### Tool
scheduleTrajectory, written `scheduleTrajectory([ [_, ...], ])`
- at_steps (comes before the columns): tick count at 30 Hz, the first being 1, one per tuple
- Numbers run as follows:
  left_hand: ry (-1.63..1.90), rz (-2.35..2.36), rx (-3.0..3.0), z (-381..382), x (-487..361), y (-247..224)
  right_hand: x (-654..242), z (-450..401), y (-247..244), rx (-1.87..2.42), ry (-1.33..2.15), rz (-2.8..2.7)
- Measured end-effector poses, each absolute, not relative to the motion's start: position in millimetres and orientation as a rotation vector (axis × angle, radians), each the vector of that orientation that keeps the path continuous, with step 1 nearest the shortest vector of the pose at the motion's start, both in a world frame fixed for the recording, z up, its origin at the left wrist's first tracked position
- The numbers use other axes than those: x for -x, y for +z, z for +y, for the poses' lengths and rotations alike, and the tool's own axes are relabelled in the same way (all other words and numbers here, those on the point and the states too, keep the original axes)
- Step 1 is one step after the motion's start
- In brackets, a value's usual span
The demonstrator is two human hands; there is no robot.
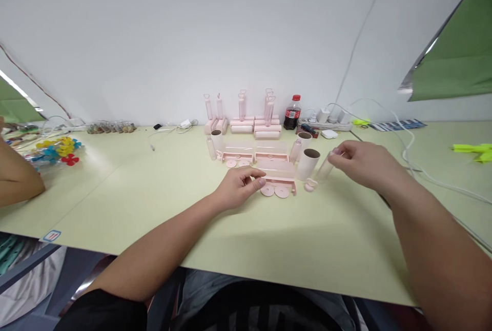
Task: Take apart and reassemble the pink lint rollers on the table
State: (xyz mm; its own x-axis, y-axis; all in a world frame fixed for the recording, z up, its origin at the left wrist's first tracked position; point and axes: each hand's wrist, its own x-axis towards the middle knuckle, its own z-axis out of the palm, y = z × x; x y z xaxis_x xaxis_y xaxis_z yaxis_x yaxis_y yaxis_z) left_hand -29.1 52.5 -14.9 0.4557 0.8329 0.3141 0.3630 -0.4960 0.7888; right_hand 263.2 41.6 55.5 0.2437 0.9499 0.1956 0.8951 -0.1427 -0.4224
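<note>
My right hand point(355, 161) is closed on the top of a clear pinkish tube point(325, 168), which leans beside a white cardboard roll point(308, 165). My left hand point(241, 186) rests with curled fingers at the left end of an open pink case point(282, 170); whether it grips the case is unclear. Two pink discs point(282, 191) lie in front of that case. A small pink part point(310, 185) sits below the roll. Behind are two more open pink cases point(271, 157), another roll point(217, 140) and a clear tube point(211, 148).
Assembled pink pieces point(268, 131) stand along the wall beside a cola bottle point(292, 112). Power strips and white cables point(407, 151) lie at right. Colourful plastic flowers point(69, 159) and another person's arm point(19, 177) are at left.
</note>
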Motion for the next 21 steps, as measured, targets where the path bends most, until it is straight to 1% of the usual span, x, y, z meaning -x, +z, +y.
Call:
scheduleTrajectory([
  [5, 0.953, 1.005, -2.043, 54, 30, -17, -262, 49, 43, 2.165, 0.430, -1.831],
  [12, 0.953, 1.033, -2.091, 54, 30, -15, -260, 50, 38, 2.155, 0.530, -1.839],
  [16, 0.973, 1.065, -2.118, 55, 30, -14, -264, 49, 40, 2.168, 0.478, -1.866],
  [21, 0.999, 1.134, -2.115, 61, 35, -10, -270, 46, 46, 2.093, 0.305, -1.777],
])
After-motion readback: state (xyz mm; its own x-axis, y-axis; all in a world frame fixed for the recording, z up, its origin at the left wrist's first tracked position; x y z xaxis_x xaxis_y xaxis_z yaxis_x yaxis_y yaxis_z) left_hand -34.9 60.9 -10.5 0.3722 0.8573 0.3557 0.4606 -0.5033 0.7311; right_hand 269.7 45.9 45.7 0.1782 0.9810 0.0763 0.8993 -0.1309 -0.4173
